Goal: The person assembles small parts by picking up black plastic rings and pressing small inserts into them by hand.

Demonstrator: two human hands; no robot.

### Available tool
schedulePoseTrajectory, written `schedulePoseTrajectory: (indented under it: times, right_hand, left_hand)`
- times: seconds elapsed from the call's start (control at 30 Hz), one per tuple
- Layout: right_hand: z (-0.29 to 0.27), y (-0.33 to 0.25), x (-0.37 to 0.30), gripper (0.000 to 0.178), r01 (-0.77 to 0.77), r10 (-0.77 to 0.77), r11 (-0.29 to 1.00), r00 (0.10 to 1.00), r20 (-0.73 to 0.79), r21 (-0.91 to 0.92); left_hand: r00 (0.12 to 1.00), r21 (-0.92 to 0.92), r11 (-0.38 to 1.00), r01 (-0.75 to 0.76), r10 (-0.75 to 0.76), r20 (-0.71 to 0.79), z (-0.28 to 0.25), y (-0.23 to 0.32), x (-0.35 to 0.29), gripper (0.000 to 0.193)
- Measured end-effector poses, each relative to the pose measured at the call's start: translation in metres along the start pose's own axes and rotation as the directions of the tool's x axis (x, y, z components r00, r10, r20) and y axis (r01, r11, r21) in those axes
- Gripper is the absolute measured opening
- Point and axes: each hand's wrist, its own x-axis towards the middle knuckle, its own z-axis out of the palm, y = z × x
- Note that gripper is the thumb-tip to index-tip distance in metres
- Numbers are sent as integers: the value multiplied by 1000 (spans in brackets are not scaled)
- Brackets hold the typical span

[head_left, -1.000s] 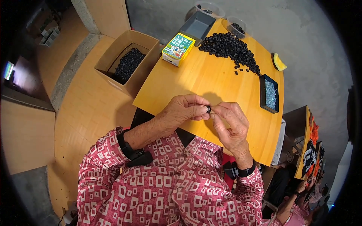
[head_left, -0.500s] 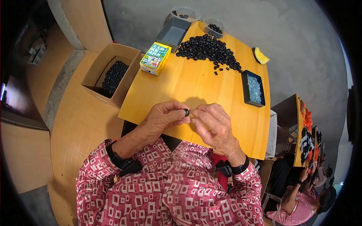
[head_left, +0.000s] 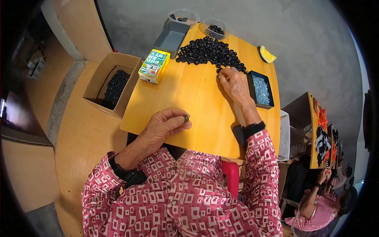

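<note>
My left hand is closed over the near part of the table, pinching a small round black part between thumb and fingertips. Farther off, my right hand reaches to the lower right edge of a heap of black ring-shaped parts. Its fingers are bent and drawn together at the tips, close to a few loose pieces; what they grip, if anything, is hidden. Just right of that hand lies a black tray filled with small shiny, pale pieces.
A yellow and green box and a grey bin stand left of the heap. Clear tubs sit at the far edge, a yellow wedge at right. A cardboard box of black parts stands left of the table. People work at lower right.
My right hand has left my left hand and moved forward to the heap's near right edge. My left hand keeps its pinch on the black part, and the whole view has shifted slightly.
</note>
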Motion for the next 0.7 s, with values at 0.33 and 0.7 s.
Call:
schedulePoseTrajectory:
  times: [0.33, 0.7]
  right_hand:
    - [-16, -42, -27, 10, 131, -132, 991, 990, 48, 17]
    - [-24, -48, -68, 19, 204, -204, 979, 971, 125, 8]
  left_hand:
    - [1000, -2, 1000, -12, 12, -2, -3, -1, 1, 17]
    - [1000, -15, 1000, -8, 7, -10, -5, -4, 3, 18]
